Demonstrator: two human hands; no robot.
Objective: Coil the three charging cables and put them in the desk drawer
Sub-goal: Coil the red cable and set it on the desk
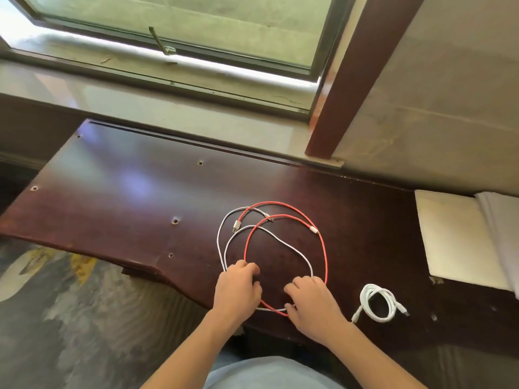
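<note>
step: separating tangled loops | left hand (238, 287) curled fingers on thin white braided cable (292, 249) | right hand (311, 300) fingers clamped on thin red cable (325, 254), lower centre | advice: draw red free before winding | coiled white cable (379, 303) lower right on dark wooden desk (126, 186).

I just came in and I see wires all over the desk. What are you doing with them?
A person is tidying charging cables on a dark wooden desk. Both hands, the left hand and the right hand, are on a red cable and a white cable that lie in big loose loops, tangled together. Another white cable, the coiled cable, already sits bundled up to the right. No drawer is in view.
</note>
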